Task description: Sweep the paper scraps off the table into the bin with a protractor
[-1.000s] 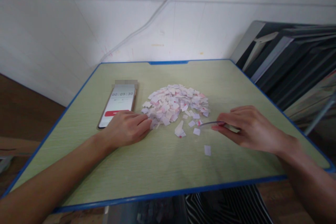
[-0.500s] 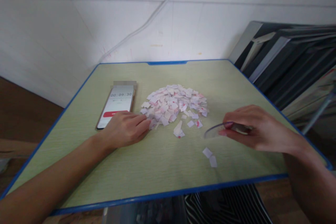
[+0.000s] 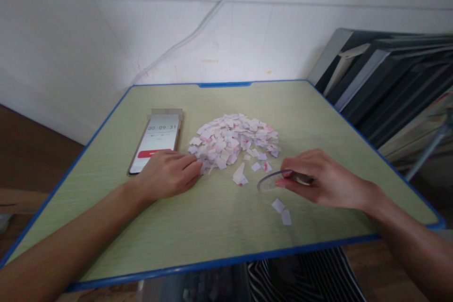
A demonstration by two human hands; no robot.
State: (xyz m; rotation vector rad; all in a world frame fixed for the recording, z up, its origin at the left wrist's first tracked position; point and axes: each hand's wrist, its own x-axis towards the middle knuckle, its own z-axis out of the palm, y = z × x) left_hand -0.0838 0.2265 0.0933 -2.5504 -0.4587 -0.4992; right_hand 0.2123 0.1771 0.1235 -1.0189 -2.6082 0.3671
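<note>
A heap of small torn paper pieces [image 3: 233, 137], white with pink and red marks, lies mid-table. My left hand [image 3: 173, 172] rests on the table at the heap's near left edge, its fingers curled together and their tips hidden against the paper. In my right hand [image 3: 318, 177] is a magnifying glass, gripped by its dark handle. Its clear round lens [image 3: 269, 182] is tilted low above the table, right of a few loose scraps [image 3: 240, 177]. Two more paper scraps [image 3: 282, 211] lie just below the lens, towards the front edge.
A phone [image 3: 155, 139] with a running timer lies beside my left hand. The table [image 3: 212, 245] has a blue rim and backs onto a white wall with a cable [image 3: 198, 30]. Dark flat panels or folders [image 3: 385, 71] lean at the right.
My right hand has moved left with the magnifying glass, bringing the lens nearer the loose scraps. My left hand stays in place. The phone timer has advanced by a second.
</note>
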